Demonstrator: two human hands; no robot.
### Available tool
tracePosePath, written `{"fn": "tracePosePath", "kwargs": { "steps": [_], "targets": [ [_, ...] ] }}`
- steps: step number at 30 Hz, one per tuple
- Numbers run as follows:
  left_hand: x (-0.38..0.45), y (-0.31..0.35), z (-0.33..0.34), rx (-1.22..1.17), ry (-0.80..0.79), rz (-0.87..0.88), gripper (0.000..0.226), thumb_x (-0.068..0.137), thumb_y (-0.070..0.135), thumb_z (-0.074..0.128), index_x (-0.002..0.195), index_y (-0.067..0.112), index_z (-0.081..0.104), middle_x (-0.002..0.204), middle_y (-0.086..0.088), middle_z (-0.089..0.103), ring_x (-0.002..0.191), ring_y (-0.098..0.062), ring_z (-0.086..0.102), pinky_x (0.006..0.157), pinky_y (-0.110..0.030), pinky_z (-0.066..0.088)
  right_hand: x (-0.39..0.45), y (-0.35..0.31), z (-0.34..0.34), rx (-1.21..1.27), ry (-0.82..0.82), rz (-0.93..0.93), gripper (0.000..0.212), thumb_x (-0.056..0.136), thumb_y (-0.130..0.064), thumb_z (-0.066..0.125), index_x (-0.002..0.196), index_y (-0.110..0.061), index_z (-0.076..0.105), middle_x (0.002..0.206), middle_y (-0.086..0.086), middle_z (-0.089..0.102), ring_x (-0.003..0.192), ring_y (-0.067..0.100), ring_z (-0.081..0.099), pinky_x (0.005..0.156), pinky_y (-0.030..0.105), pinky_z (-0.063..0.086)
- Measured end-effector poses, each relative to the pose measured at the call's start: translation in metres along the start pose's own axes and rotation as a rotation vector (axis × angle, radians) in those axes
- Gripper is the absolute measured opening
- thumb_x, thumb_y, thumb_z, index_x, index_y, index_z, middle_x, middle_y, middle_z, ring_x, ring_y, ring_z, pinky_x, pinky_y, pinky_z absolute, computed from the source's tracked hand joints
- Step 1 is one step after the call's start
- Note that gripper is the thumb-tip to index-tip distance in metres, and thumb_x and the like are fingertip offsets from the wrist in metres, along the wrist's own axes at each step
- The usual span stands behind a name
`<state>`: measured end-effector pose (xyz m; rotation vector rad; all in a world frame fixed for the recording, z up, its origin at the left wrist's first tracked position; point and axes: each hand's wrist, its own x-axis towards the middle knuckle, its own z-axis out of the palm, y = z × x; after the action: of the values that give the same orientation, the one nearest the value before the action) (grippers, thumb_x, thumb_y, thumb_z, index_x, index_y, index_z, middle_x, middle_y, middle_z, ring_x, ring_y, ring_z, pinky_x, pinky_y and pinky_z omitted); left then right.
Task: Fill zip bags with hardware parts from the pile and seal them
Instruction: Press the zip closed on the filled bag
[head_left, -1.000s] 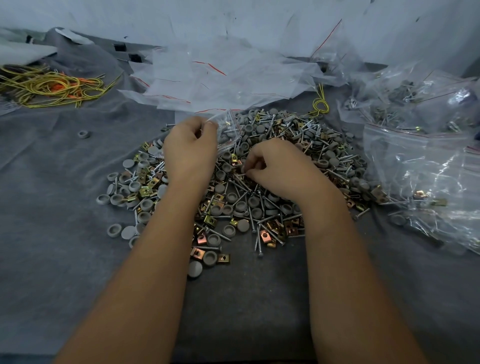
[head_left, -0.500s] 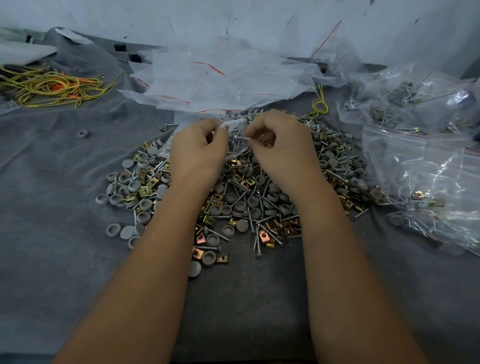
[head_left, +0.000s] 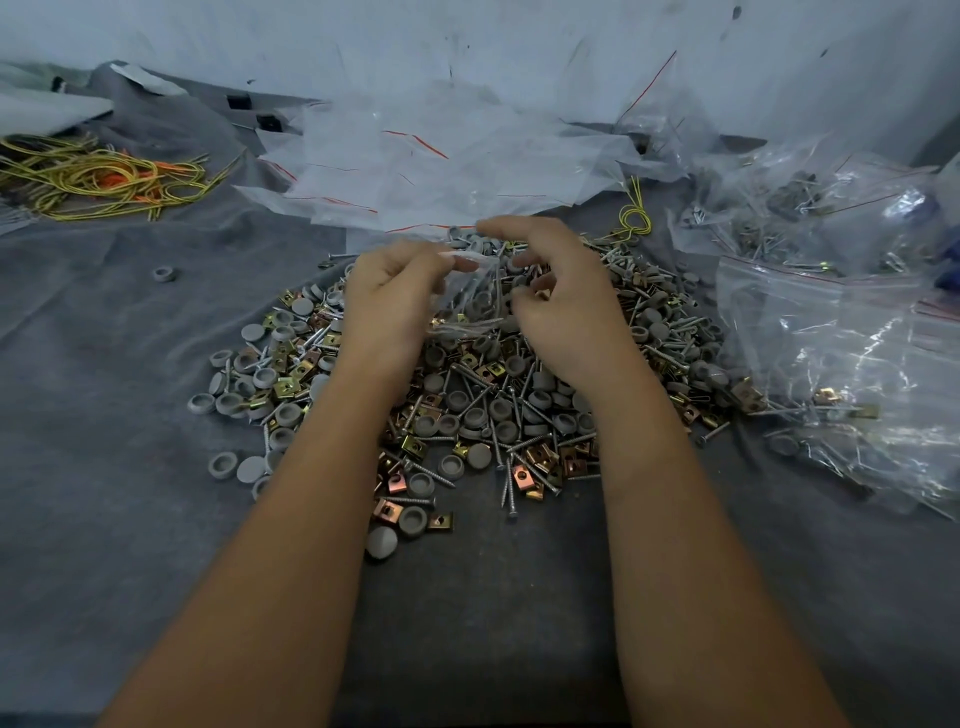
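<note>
Over the pile (head_left: 467, 395), left hand (head_left: 387, 306) pinching clear bag (head_left: 470, 299), right hand (head_left: 558, 306) grip unclear, contents blurred

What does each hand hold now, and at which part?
The left hand pinches a small clear zip bag at its top edge, screws inside. The right hand is beside the bag; whether it grips anything cannot be told.
</note>
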<state>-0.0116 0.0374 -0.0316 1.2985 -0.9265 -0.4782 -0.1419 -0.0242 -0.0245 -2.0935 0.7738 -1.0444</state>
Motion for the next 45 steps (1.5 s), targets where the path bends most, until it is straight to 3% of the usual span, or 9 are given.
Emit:
{"fn": "tracePosePath", "kwargs": {
  "steps": [6, 9, 14, 17, 23, 26, 31, 38, 45],
  "targets": [
    [0.002, -0.004, -0.006, -0.139, -0.062, -0.104, 0.023, 0.091, 0.009, 0.053, 0.088, -0.011, 0.064, 0.054, 0.004, 0.048, 0.043, -0.008, 0.045, 0.043, -0.016, 0.035, 0.001, -0.003, 0.004, 0.113, 0.011, 0.013, 0.023, 0.081, -0.015, 0.075, 0.095, -0.033, 0.070, 0.107, -0.013, 0.066, 0.099, 0.005, 0.061, 0.082, 0.024, 0.045],
    [0.004, -0.005, -0.008, -0.148, -0.129, -0.104, 0.026, 0.088, 0.019, 0.053, 0.094, 0.010, 0.076, 0.057, 0.007, 0.053, 0.051, -0.011, 0.050, 0.046, -0.020, 0.040, 0.001, -0.004, 0.005, 0.135, 0.043, 0.002, 0.021, 0.084, -0.015, 0.073, 0.082, -0.036, 0.067, 0.095, -0.014, 0.067, 0.090, 0.005, 0.063, 0.078, 0.033, 0.052],
    [0.005, -0.002, -0.008, -0.220, -0.154, -0.097, 0.040, 0.077, 0.057, 0.053, 0.097, 0.030, 0.075, 0.082, 0.006, 0.070, 0.077, -0.017, 0.066, 0.060, -0.028, 0.049, 0.003, -0.002, 0.003, 0.214, 0.263, 0.095, 0.016, 0.087, -0.013, 0.069, 0.080, -0.026, 0.065, 0.079, -0.004, 0.070, 0.076, 0.009, 0.066, 0.068, 0.019, 0.053],
    [0.003, 0.000, -0.006, -0.085, -0.144, -0.059, 0.027, 0.077, 0.053, 0.060, 0.090, 0.036, 0.075, 0.091, 0.013, 0.074, 0.089, -0.004, 0.067, 0.079, -0.026, 0.048, 0.004, 0.000, -0.001, 0.332, 0.411, 0.175, 0.014, 0.088, -0.011, 0.068, 0.080, -0.023, 0.065, 0.072, -0.007, 0.069, 0.070, 0.004, 0.066, 0.066, 0.017, 0.053],
    [-0.006, 0.001, -0.002, 0.174, -0.318, 0.107, 0.029, 0.079, 0.045, 0.072, 0.107, 0.039, 0.069, 0.104, 0.025, 0.070, 0.101, 0.006, 0.062, 0.088, -0.016, 0.046, 0.006, 0.002, -0.004, 0.517, 0.548, 0.272, 0.008, 0.087, -0.012, 0.070, 0.081, -0.015, 0.066, 0.065, -0.007, 0.068, 0.065, 0.006, 0.065, 0.065, 0.019, 0.052],
    [-0.009, 0.003, 0.006, 0.151, -0.267, 0.268, 0.014, 0.094, 0.024, 0.064, 0.098, 0.036, 0.069, 0.090, 0.032, 0.068, 0.092, 0.015, 0.061, 0.080, -0.003, 0.041, 0.007, -0.001, -0.004, 0.591, 0.550, 0.258, 0.007, 0.087, -0.007, 0.069, 0.082, -0.011, 0.066, 0.063, -0.006, 0.067, 0.063, 0.005, 0.064, 0.063, 0.017, 0.051],
    [-0.006, 0.000, 0.000, -0.029, -0.117, 0.135, 0.017, 0.100, 0.024, 0.054, 0.103, 0.027, 0.071, 0.080, 0.012, 0.073, 0.074, 0.003, 0.064, 0.067, -0.006, 0.047, 0.005, -0.004, -0.007, 0.557, 0.483, 0.126, 0.020, 0.083, 0.000, 0.071, 0.079, -0.019, 0.068, 0.068, -0.004, 0.066, 0.063, 0.007, 0.061, 0.064, 0.020, 0.051],
    [0.003, 0.004, -0.007, -0.473, 0.087, 0.039, 0.005, 0.074, 0.024, 0.075, 0.076, 0.022, 0.079, 0.070, 0.008, 0.070, 0.063, -0.005, 0.060, 0.060, -0.021, 0.051, 0.003, -0.007, -0.007, 0.619, 0.384, 0.088, 0.016, 0.086, -0.005, 0.070, 0.082, -0.021, 0.071, 0.060, -0.008, 0.065, 0.055, 0.004, 0.057, 0.060, 0.017, 0.048],
    [0.001, 0.004, -0.006, -0.406, 0.104, 0.019, 0.010, 0.082, 0.027, 0.070, 0.089, 0.021, 0.072, 0.067, 0.009, 0.061, 0.055, -0.003, 0.045, 0.048, -0.016, 0.040, 0.002, -0.006, -0.007, 0.631, 0.354, 0.116, 0.012, 0.088, -0.012, 0.069, 0.082, -0.021, 0.073, 0.059, -0.009, 0.061, 0.058, 0.005, 0.053, 0.063, 0.020, 0.047]
  ]
}}
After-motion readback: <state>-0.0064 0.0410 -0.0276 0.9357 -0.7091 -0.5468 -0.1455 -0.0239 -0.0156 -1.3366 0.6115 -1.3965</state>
